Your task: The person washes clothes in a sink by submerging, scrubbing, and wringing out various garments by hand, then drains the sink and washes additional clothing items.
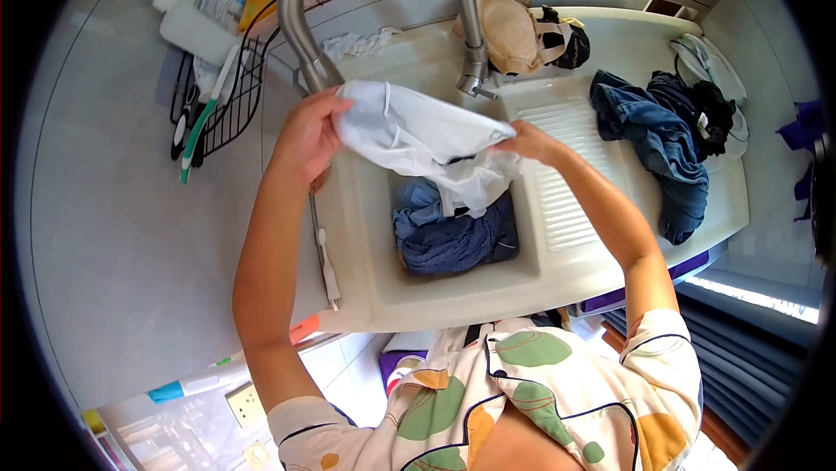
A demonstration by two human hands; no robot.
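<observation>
A white garment (418, 127) is stretched between my two hands above the sink basin (435, 290), its lower folds hanging down into it. My left hand (309, 136) grips its left end near the base of the faucet (305, 23). At the other end, my right hand (535, 144) pinches the edge beside the ridged washboard (566, 175). The garment's exact kind cannot be made out. Below it, dark blue clothes (457, 240) and a lighter blue piece (420, 203) lie bunched in the basin.
Blue jeans (666, 153) and a black garment (714, 118) lie on the right of the sink top. A beige cloth item (509, 34) sits behind the faucet. At left, a wire rack (244, 92) carries brushes near pump bottles (187, 23). A white brush (327, 266) rests along the left edge.
</observation>
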